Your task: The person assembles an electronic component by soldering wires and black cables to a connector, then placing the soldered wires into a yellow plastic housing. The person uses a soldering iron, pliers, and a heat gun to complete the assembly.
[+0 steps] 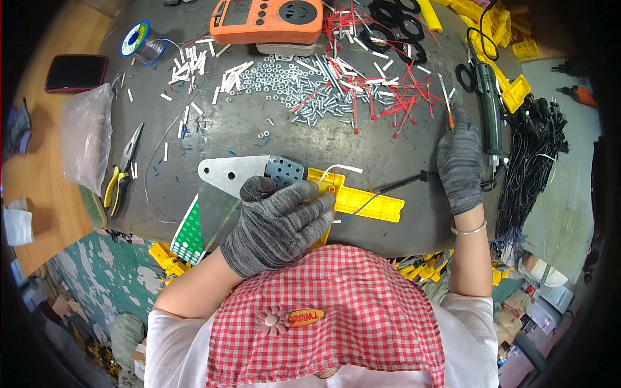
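My left hand, in a grey knit glove, is closed over a yellow plastic housing and presses it down. A white wire and a blue wire come from the housing, and a black cable leads away from its right. Against the hand lies a silver metal plate with a perforated block. Farther right, my right hand, also gloved, reaches away from me with its fingers closed around a slim rod-shaped tool; its exact kind is unclear.
Loose nuts, screws and red-wired parts cover the far middle. Behind them stands an orange meter. A green electric screwdriver and bundled black cables lie right; pliers and a solder spool lie left.
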The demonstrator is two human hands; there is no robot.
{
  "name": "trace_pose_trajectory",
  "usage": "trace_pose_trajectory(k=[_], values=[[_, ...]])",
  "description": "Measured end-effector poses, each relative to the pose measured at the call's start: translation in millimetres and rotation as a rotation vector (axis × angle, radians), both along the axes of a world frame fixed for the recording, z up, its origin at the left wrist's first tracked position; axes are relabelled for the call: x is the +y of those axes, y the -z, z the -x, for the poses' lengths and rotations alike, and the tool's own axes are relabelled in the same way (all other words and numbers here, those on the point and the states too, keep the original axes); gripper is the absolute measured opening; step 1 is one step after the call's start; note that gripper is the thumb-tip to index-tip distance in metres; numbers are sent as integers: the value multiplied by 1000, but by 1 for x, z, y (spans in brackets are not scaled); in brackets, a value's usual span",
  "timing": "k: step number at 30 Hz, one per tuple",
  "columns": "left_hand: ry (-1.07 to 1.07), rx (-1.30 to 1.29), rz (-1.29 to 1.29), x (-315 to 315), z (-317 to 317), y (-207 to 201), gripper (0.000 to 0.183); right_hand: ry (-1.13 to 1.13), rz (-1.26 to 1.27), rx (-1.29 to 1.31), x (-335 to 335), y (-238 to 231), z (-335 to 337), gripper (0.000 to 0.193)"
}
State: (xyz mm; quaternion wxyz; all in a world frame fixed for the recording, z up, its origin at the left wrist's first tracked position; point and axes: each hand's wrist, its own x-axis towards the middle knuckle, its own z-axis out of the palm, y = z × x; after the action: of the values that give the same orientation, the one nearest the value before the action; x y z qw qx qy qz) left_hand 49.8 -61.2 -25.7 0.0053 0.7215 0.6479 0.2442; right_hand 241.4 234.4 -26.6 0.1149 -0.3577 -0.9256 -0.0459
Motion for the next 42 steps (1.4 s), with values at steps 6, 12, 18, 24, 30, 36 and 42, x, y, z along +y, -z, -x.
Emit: trace_pose_trajectory(k=[6,12,18,24,30,36,42], values=[[-48,11,22,1,-1,-6,28,-589,91,-71,-103,-79,-6,42],[-43,-28,-1,3,0,-5,26,-690,388,-276,-115,-100,15,36],[-18,-255,-63,15,5,-29,30,-753,439,-460,-108,-135,74,19],[-50,-224,-293,43,-15,-117,45,-345,219,-352,-149,-131,108,18],[215,-268,-129,56,8,-133,34,368,-87,-241,-188,-129,150,22],[-21,-578,-367,71,-15,-122,34,135,261,205,-180,-127,160,26],[275,-834,-102,42,31,-63,62,-967,794,465,-134,-74,92,33]])
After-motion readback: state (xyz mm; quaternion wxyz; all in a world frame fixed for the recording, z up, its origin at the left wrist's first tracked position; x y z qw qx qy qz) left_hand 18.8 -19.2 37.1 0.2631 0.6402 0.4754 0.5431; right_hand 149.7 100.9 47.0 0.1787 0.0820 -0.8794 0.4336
